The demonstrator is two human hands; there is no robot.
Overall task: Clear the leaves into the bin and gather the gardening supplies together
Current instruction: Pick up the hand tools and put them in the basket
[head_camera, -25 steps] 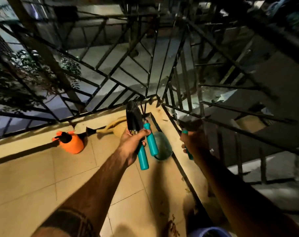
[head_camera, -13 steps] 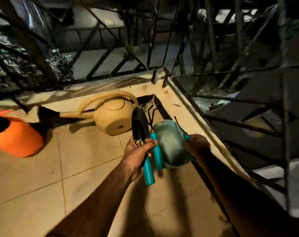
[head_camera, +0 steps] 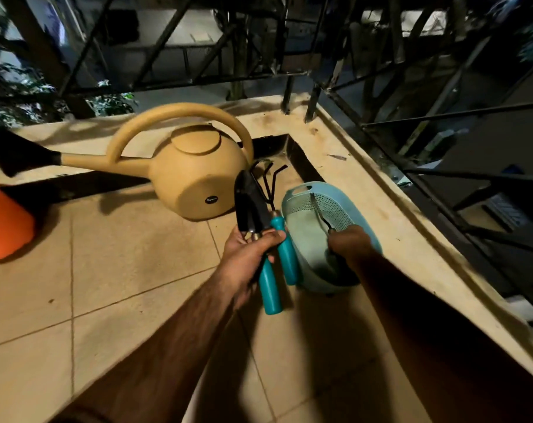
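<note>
Head view, frame centre: left hand (head_camera: 247,250) grips two teal-handled tools together, trowel (head_camera: 250,202) and three-pronged rake (head_camera: 270,181), long axes running upper left to lower right, heads pointing up-frame. Right hand (head_camera: 349,243) curls around third tool (head_camera: 320,212) inside one light-blue basket (head_camera: 360,210) on tiled floor (head_camera: 106,254). One tan watering can (head_camera: 195,175) lies tipped, spout pointing left. One orange container (head_camera: 2,227) at left edge.
</note>
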